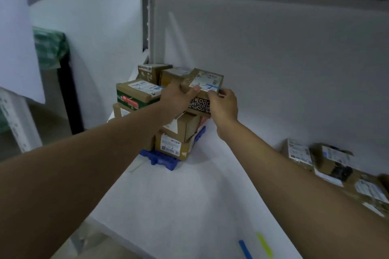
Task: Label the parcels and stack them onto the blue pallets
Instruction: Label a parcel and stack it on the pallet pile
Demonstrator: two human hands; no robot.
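On top of the stack on the blue plastic pallet [162,159], both hands grip the labelled brown cardboard parcel [202,88]: left hand [176,96] and right hand [223,105] should square it before letting go.

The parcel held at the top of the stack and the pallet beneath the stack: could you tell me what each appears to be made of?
The top parcel, held by both hands, looks like brown corrugated cardboard, matte, with a white paper label stuck on top. The blue pallet looks like moulded plastic: uniform saturated colour, slightly glossy, with a slotted grid edge. Blur leaves finer texture uncertain.
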